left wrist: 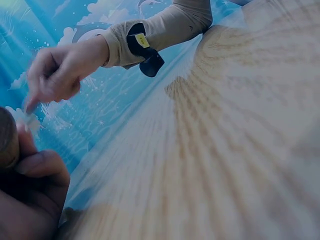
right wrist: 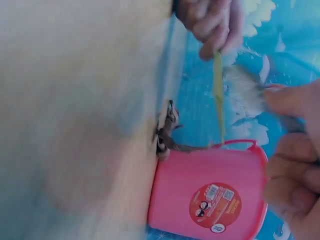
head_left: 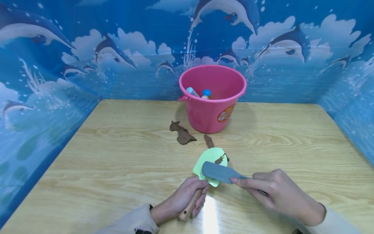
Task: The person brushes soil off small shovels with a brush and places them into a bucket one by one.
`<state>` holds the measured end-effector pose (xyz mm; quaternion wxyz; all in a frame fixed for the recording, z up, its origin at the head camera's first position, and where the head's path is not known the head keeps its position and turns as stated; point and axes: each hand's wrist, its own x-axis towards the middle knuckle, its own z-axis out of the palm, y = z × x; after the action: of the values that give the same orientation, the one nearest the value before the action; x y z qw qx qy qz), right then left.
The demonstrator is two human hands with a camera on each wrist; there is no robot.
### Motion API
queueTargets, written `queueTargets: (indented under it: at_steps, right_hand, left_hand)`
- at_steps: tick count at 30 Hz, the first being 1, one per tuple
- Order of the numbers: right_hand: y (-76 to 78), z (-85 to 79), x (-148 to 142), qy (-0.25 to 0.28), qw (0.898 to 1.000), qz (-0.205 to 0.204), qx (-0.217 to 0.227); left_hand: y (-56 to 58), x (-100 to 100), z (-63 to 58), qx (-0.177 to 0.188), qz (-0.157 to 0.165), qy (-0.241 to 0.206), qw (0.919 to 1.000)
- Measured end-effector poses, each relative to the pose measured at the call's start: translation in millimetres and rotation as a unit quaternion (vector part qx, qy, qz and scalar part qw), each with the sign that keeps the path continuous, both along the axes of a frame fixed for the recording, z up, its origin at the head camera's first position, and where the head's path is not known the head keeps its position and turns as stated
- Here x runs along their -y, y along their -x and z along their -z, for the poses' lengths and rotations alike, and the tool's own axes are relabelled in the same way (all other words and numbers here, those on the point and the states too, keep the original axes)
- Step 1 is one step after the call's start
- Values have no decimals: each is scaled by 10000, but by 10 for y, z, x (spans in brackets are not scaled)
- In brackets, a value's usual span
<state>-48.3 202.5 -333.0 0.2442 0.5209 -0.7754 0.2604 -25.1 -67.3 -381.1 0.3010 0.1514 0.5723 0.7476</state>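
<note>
My left hand (head_left: 187, 195) grips the wooden handle (head_left: 190, 208) of a small shovel with a flat, pale green blade (head_left: 214, 152). Brown, clay-like bits (head_left: 219, 160) cling to the blade's far right edge. In my right hand (head_left: 277, 195) is a grey tool with a long, round-ended blade (head_left: 217, 171), the index finger stretched along it. The grey blade overlaps the green one in the head view; whether they touch I cannot tell. In the right wrist view the green blade (right wrist: 218, 95) appears edge-on beside the blurred grey blade (right wrist: 245, 90).
A pink bucket (head_left: 201, 113) stands at the back of the wooden table (head_left: 117, 156), with blue and white items (head_left: 206, 93) inside. Brown clay-like pieces (head_left: 184, 136) lie in front of it. A dolphin-print curtain (head_left: 131, 65) encloses the back and sides.
</note>
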Motion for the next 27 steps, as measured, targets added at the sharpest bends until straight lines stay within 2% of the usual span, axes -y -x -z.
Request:
queueTargets:
  at_steps: [2,5,9,14,17,20,23,27]
  right_hand:
    - [-9,24,0,-142,9999,44,-5]
    - [-2,16,-38,-292,9984,490,-44]
    - [31,-31,-97,-398,9948,873,-327]
    - [67,-87,-114,-374,9909,1105,-674]
    - [57,-101,-81,-162,9918,1060,-701]
    - [20,-86,-34,14,9966,653,-496]
    - [-18,-52,-6,-167,9990,325,-253]
    - [-17,-42,-43,-415,9961,663,-400]
  left_hand:
    - [0,-1,-8,-29,9,-5,10000]
    - [-2,3,-17,-82,24,43,10000]
    - [-2,8,-21,-155,11,108,9998]
    - [-2,10,-15,-87,-54,106,9999]
    - [-4,16,-11,-33,-97,132,9999]
    - [-3,19,-9,-37,-103,150,9998]
    - [-1,17,-8,-39,-96,118,9999]
    - [3,11,-8,-20,-93,67,9999]
